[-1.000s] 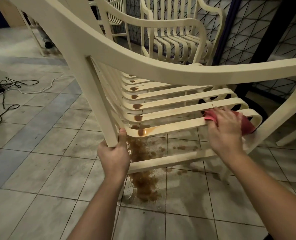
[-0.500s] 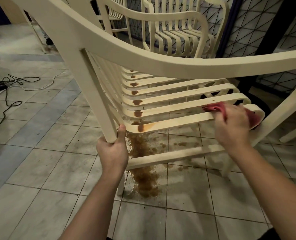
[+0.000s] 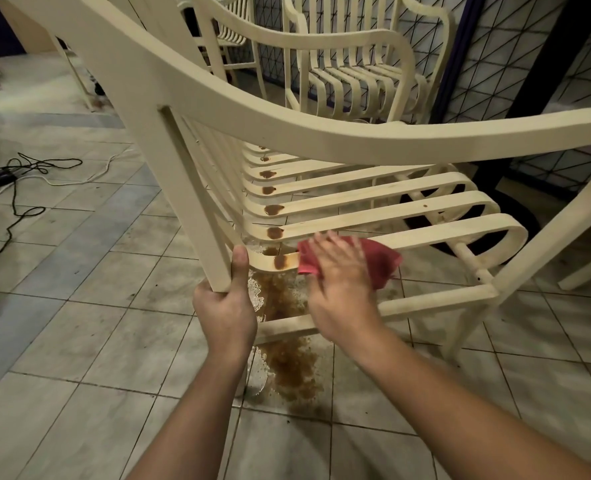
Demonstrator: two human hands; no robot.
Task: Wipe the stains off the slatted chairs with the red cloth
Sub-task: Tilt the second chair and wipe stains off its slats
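Observation:
A cream slatted chair (image 3: 384, 140) stands tilted in front of me. Brown stains dot the bend of several seat slats, the nearest stain (image 3: 280, 261) on the front slat. My left hand (image 3: 228, 313) grips the chair's rear leg post at its lower end, thumb up along the post. With fingers stretched out, my right hand (image 3: 342, 289) presses the red cloth (image 3: 380, 268) flat on the front slat, just right of that stain. The right hand is motion-blurred.
A brown puddle (image 3: 294, 368) spreads on the tiled floor under the chair. A second cream slatted chair (image 3: 356, 71) stands behind, against a mesh fence (image 3: 529, 64). Black and white cables (image 3: 20, 178) trail over the floor at the left.
My right hand has slid the red cloth leftward along the front slat, from its right end to beside the nearest stain. My left hand keeps its grip on the post.

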